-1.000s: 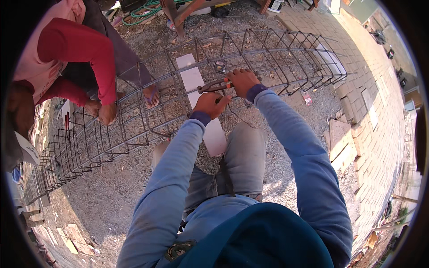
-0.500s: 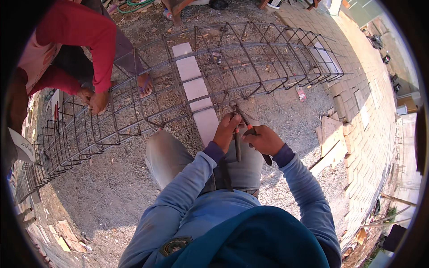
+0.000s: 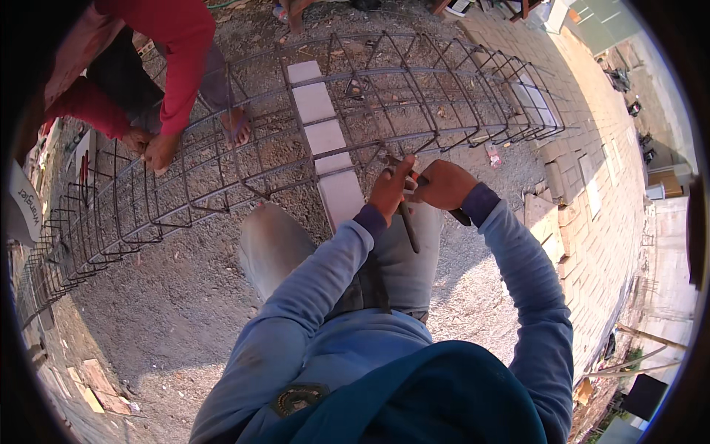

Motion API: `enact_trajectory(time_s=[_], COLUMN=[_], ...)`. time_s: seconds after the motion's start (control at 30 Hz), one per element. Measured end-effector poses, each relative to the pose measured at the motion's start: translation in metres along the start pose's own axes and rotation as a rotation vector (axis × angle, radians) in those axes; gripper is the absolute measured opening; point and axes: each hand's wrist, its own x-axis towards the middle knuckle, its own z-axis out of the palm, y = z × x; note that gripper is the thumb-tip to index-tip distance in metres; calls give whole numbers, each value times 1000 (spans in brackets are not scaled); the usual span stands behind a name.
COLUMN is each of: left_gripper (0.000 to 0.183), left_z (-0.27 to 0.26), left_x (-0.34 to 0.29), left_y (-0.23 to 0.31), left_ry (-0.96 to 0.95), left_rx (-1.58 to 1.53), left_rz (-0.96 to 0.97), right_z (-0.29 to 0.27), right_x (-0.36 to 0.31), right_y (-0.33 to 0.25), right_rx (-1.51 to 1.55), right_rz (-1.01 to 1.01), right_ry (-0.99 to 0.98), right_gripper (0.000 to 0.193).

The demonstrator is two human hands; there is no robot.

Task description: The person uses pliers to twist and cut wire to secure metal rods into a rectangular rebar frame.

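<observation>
A pair of pincers with dark, orange-marked handles is between my hands, its head near the lower bar of a long rebar cage. My right hand is closed round one handle, whose end sticks out below the fist. My left hand is closed against the other side of the pincers, one finger pointing up along the tool toward its head. The other handle slants down between the hands, over my thigh. Whether the jaws grip a wire is too small to tell.
A pale block beam runs under the cage before my knee; another pale block supports its right end. At the left, a co-worker in red sleeves has both hands on the cage. Wooden boards and paving lie right.
My hands have come closer together and moved slightly up. The pincers have turned, so the free handle now slants down to the right. The co-worker's hands stay at the cage.
</observation>
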Motion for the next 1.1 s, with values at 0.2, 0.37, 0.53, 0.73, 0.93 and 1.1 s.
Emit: enact_trajectory(time_s=[0.2, 0.37, 0.53, 0.73, 0.93, 1.1], left_gripper=[56, 31, 27, 44, 61, 66], left_z=[10, 37, 46, 52, 28, 31], left_x=[25, 24, 26, 29, -3, -7], left_y=[8, 16, 55, 71, 31, 9], left_ry=[119, 146, 126, 70, -174, -176], left_rx=[2, -346, -700, -993, -646, -569], left_rz=[-10, -55, -54, -36, -24, -119], right_z=[-2, -2, -36, -102, -73, -153], right_x=[6, -57, -50, 1, -19, 52], right_y=[3, -19, -29, -31, -32, -43], right_rx=[-94, -663, -1141, -1166, -1256, -1206], right_rz=[29, -187, -318, -500, -658, -757], right_ry=[88, 452, 656, 551, 756, 306], right_gripper=[42, 40, 41, 32, 22, 32])
